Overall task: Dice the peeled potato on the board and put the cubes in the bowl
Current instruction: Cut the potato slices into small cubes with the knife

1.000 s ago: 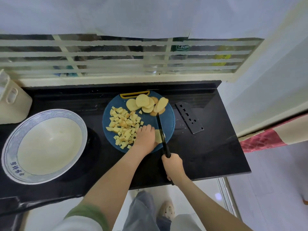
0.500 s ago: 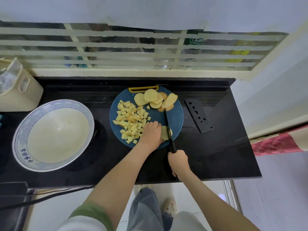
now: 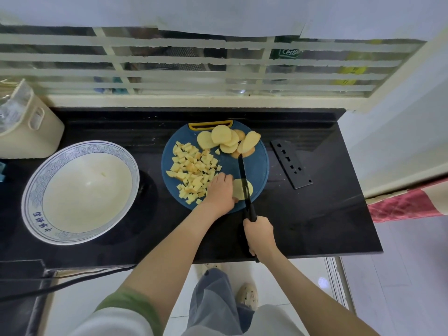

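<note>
Soft, even daylight — sharp centre; wide-angle bowing at edges

The left hand [image 3: 219,190] hides part of the potato slice [image 3: 238,189].

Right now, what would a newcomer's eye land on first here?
The blue board mid-counter, cubes heaped on its left, slices at its far edge. Near its front, the left hand steadies a slice under the knife in the right hand. The bowl at left looks empty.

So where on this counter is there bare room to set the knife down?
Bare counter lies right of the cutting board, in front of the knife sheath, plus a narrow strip between board and bowl. The board is crowded: cubes, slices, left hand.
</note>
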